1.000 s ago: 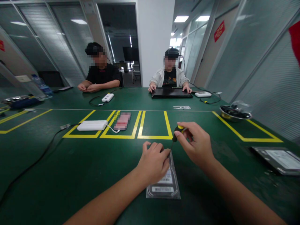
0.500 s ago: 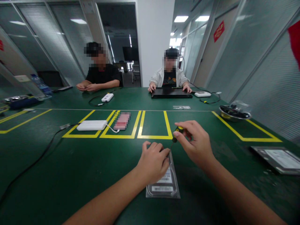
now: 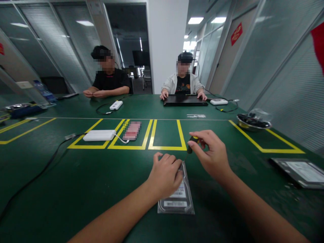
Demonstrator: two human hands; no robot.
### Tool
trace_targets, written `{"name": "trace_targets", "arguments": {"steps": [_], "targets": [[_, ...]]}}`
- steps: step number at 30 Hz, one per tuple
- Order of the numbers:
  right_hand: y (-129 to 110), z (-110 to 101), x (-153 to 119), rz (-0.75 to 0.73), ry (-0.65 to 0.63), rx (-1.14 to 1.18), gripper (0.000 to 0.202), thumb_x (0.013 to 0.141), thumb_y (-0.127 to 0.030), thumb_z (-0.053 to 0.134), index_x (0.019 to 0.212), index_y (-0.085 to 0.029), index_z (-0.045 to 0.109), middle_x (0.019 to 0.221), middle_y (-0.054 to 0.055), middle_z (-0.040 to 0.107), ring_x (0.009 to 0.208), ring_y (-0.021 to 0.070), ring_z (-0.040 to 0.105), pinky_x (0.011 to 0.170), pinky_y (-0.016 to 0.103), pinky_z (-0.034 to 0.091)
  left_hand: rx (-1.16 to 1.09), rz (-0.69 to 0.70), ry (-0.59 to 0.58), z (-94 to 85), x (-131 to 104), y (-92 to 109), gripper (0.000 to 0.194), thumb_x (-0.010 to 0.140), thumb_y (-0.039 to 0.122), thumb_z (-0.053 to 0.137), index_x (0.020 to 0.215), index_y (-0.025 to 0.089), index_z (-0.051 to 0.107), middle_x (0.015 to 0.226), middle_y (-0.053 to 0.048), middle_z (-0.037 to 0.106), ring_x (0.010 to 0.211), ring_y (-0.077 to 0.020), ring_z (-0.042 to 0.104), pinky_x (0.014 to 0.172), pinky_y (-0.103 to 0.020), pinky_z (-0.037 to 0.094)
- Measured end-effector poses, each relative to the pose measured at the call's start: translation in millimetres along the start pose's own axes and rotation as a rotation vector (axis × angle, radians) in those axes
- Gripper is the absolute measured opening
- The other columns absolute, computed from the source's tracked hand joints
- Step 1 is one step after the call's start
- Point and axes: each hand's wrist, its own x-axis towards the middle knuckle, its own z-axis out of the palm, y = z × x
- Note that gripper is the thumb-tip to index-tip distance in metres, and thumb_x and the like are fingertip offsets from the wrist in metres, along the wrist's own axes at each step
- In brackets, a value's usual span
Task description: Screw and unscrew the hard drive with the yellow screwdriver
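Observation:
A hard drive lies flat on the green table in front of me, its label side up. My left hand rests across its upper part with bent fingers, gripping it and covering much of the label. Between the thumb and fingers of my right hand is a short screwdriver with a dark and yellow handle. Its thin shaft points down to the far right corner of the drive, close to my left fingertips. Whether the tip sits in a screw is too small to tell.
Another hard drive lies at the right, with small loose parts beside it. Behind it stands a metal bowl of dark items. A white power bank is cabled to a phone. Two people sit opposite, one holding a black panel.
The screwdriver handle has turned slightly in my right fingers, showing less yellow. My left hand and the hard drive have stayed in place.

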Motion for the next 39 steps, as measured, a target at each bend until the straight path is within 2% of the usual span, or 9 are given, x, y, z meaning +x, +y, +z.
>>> {"name": "trace_targets", "arguments": {"steps": [5, 9, 11, 18, 22, 27, 31, 35, 39], "targets": [[0.2, -1.2, 1.4, -0.009, -0.069, 0.086, 0.031, 0.091, -0.018, 0.055, 0.121, -0.021, 0.064, 0.110, 0.006, 0.065, 0.094, 0.0166, 0.060, 0.071, 0.030, 0.049, 0.002, -0.001, -0.002, -1.1, -0.3, 0.6, 0.022, 0.090, 0.027, 0.052, 0.109, 0.023, 0.063, 0.097, -0.005, 0.063, 0.098, -0.0251, 0.053, 0.093, -0.048, 0.027], [0.4, 0.1, 0.7, -0.006, -0.034, 0.054, 0.028, 0.086, -0.025, 0.066, 0.113, -0.020, 0.068, 0.099, 0.006, 0.061, 0.082, 0.0158, 0.057, 0.067, 0.030, 0.049, 0.007, -0.003, -0.009, -1.7, -0.7, 0.7, 0.022, 0.090, 0.028, 0.052, 0.109, 0.023, 0.064, 0.097, -0.005, 0.063, 0.099, -0.0252, 0.053, 0.093, -0.048, 0.028], [-0.2, 0.3, 0.5, -0.019, -0.023, 0.036, 0.025, 0.087, -0.023, 0.065, 0.112, -0.020, 0.068, 0.093, 0.005, 0.061, 0.079, 0.0152, 0.057, 0.067, 0.030, 0.048, 0.012, -0.004, -0.011, -1.6, -0.8, 0.7, 0.022, 0.090, 0.028, 0.053, 0.109, 0.024, 0.064, 0.097, -0.005, 0.063, 0.099, -0.0253, 0.053, 0.093, -0.048, 0.028], [-0.5, -0.7, 0.5, -0.005, -0.058, 0.066, 0.033, 0.090, -0.016, 0.054, 0.121, -0.021, 0.063, 0.110, 0.005, 0.068, 0.088, 0.0162, 0.062, 0.073, 0.031, 0.050, 0.015, -0.003, -0.014, -1.0, -0.4, 0.0, 0.023, 0.090, 0.029, 0.053, 0.110, 0.024, 0.063, 0.097, -0.005, 0.062, 0.099, -0.0255, 0.053, 0.093, -0.048, 0.028], [0.7, 0.8, 0.2, -0.012, -0.056, 0.058, 0.027, 0.089, -0.020, 0.058, 0.116, -0.022, 0.064, 0.108, 0.005, 0.067, 0.086, 0.0164, 0.062, 0.070, 0.031, 0.051, 0.009, 0.000, -0.011, -0.8, -0.3, -0.6, 0.023, 0.090, 0.028, 0.053, 0.109, 0.024, 0.063, 0.097, -0.006, 0.063, 0.099, -0.0258, 0.053, 0.093, -0.049, 0.027], [1.1, 0.4, 1.6, -0.024, -0.017, 0.024, 0.022, 0.087, -0.025, 0.064, 0.108, -0.021, 0.068, 0.096, 0.005, 0.065, 0.081, 0.0164, 0.060, 0.066, 0.031, 0.051, 0.003, 0.001, -0.012, -1.2, -1.0, 0.2, 0.022, 0.090, 0.028, 0.052, 0.109, 0.023, 0.063, 0.097, -0.006, 0.063, 0.099, -0.0259, 0.053, 0.094, -0.049, 0.027], [1.7, -1.9, 3.1, -0.012, -0.074, 0.082, 0.029, 0.092, -0.018, 0.053, 0.118, -0.021, 0.065, 0.111, 0.006, 0.068, 0.098, 0.0186, 0.064, 0.081, 0.035, 0.053, 0.007, -0.004, -0.008, -1.3, -1.1, 0.8, 0.023, 0.090, 0.028, 0.053, 0.110, 0.024, 0.063, 0.097, -0.005, 0.062, 0.099, -0.0254, 0.053, 0.093, -0.049, 0.028], [2.9, -3.3, 3.0, -0.016, -0.095, 0.118, 0.031, 0.094, -0.017, 0.049, 0.120, -0.020, 0.065, 0.118, 0.007, 0.067, 0.110, 0.0188, 0.062, 0.095, 0.038, 0.049, 0.009, -0.003, -0.010, -1.3, -1.0, 0.5, 0.023, 0.090, 0.029, 0.053, 0.110, 0.024, 0.063, 0.097, -0.005, 0.062, 0.099, -0.0252, 0.053, 0.093, -0.049, 0.028], [3.6, -1.4, 1.5, -0.014, -0.056, 0.079, 0.025, 0.092, -0.020, 0.056, 0.115, -0.020, 0.066, 0.108, 0.006, 0.068, 0.096, 0.0177, 0.064, 0.081, 0.034, 0.053, 0.013, 0.003, -0.012, -1.6, -1.1, 0.1, 0.023, 0.090, 0.028, 0.053, 0.110, 0.024, 0.063, 0.097, -0.005, 0.062, 0.099, -0.0254, 0.053, 0.093, -0.049, 0.028]]}}
